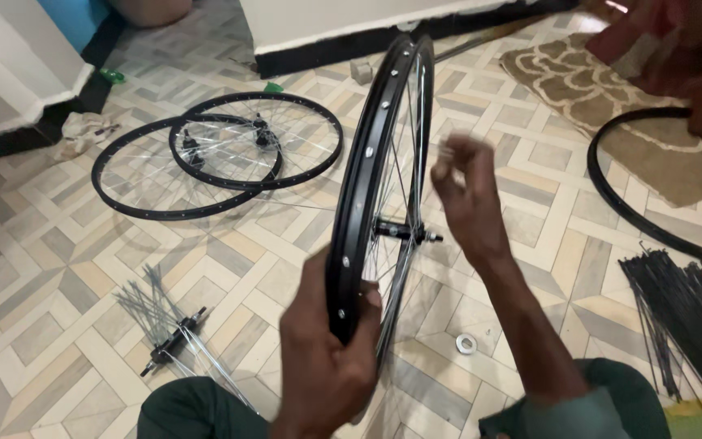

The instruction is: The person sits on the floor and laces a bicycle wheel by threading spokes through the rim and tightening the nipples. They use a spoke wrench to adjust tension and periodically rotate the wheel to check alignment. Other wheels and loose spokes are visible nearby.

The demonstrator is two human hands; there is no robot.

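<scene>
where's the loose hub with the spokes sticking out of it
In the head view the loose hub lies on the tiled floor at lower left, left of the left hand gripping the upright rim.

single head-worn camera – looks steeply down and forward over person's own lap onto tiled floor (58,268); close range, upright wheel rim (371,162) fills centre – no second view to compare.
</scene>
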